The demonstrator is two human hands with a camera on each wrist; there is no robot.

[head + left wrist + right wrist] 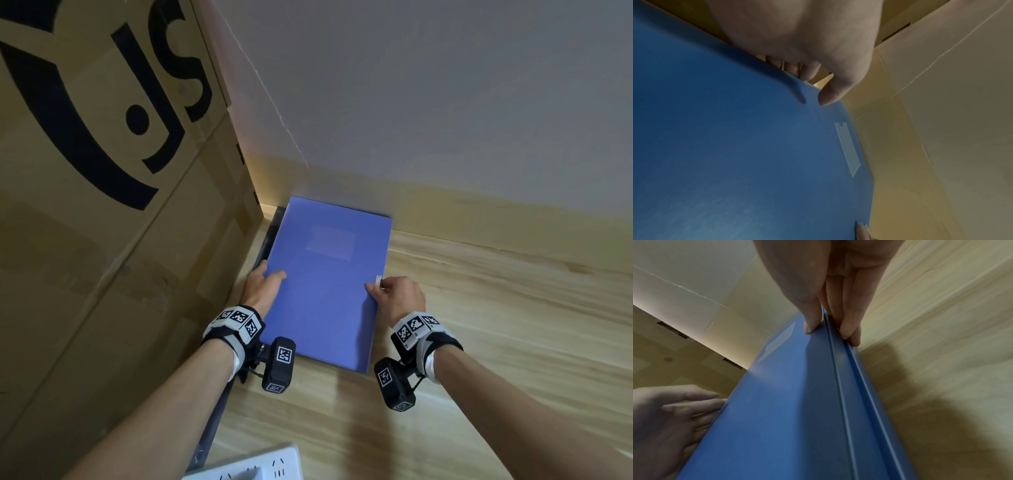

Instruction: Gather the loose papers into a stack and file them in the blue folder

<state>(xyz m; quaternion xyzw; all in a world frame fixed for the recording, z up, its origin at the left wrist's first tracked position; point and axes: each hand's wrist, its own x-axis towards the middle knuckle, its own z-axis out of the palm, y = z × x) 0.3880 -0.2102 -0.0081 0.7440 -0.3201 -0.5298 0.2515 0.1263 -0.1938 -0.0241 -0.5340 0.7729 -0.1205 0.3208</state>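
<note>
The blue folder (325, 291) lies closed on the wooden surface, its far end close to the wall. My left hand (263, 284) grips its left edge, thumb on the cover and fingers down over the side. My right hand (394, 294) pinches the right edge near a small white tab. In the left wrist view the thumb (828, 95) rests on the blue cover (735, 146). The right wrist view shows the thumb (809, 321) on top of the folder (787, 402), with the fingers along its ridged side. No loose papers are in view.
A tall cardboard box (102, 171) stands tight against the folder's left side. A dark strip (269, 233) runs between box and folder. A white power strip (253, 466) lies at the near edge. Wooden surface (496, 342) stretches to the right, up to the wall.
</note>
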